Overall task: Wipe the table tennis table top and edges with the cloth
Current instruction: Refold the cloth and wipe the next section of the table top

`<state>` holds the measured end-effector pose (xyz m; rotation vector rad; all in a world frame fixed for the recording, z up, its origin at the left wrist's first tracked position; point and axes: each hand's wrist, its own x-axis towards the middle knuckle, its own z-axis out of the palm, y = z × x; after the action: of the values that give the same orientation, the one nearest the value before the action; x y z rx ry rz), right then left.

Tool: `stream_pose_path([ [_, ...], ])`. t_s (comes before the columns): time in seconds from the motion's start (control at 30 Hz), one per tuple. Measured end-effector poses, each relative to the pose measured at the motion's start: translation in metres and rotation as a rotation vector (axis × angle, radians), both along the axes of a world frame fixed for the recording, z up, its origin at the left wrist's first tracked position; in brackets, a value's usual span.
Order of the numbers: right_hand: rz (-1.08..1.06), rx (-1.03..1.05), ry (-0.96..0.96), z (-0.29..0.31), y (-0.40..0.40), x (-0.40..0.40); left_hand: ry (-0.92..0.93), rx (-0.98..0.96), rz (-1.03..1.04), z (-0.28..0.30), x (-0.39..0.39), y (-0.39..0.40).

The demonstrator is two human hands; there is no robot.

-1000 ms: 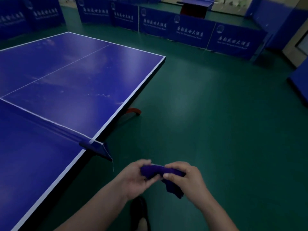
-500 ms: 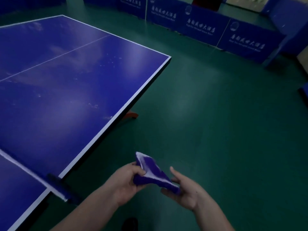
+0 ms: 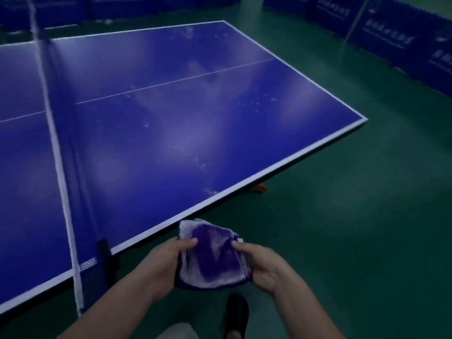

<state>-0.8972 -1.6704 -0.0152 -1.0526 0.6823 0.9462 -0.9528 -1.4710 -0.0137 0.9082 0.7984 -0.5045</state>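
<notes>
purple-and-white terry cloth [image 3: 212, 256], folded into a thick pad, was held up between both hands just off the near edge of the table tennis table [image 3: 171, 123], close to the net [image 3: 62, 172] and not touching the top. left hand [image 3: 168, 261] pinched the pad's left border, thumb lying on the upper face and fingers tucked out of sight beneath. right hand [image 3: 259, 263] gripped the right border the same way, thumb on top, fingers curled under. the pad spanned the gap between the two grips, its purple middle facing up and its pale fringe hanging toward the person.

the cloth looked light, soft and limp, likely to sag or unfold if held by one corner; a flat palm over the folded bulk would probably serve best for wiping. pale specks showed on the blue top toward the far right corner and near the white side line. a dark shoe [image 3: 236, 316] stood on the green floor [image 3: 342, 241] below the hands.
</notes>
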Motion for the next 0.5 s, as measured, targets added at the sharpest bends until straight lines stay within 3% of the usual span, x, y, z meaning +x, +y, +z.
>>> stream_pose_path([
  [0.17,0.341,0.01,-0.216,-0.012,0.026,0.071,0.005,0.107,0.288,-0.009,0.019,0.017],
  [0.5,0.607,-0.214,-0.514,-0.05,0.142,0.104,0.16,0.39,0.602,-0.062,0.012,0.081],
])
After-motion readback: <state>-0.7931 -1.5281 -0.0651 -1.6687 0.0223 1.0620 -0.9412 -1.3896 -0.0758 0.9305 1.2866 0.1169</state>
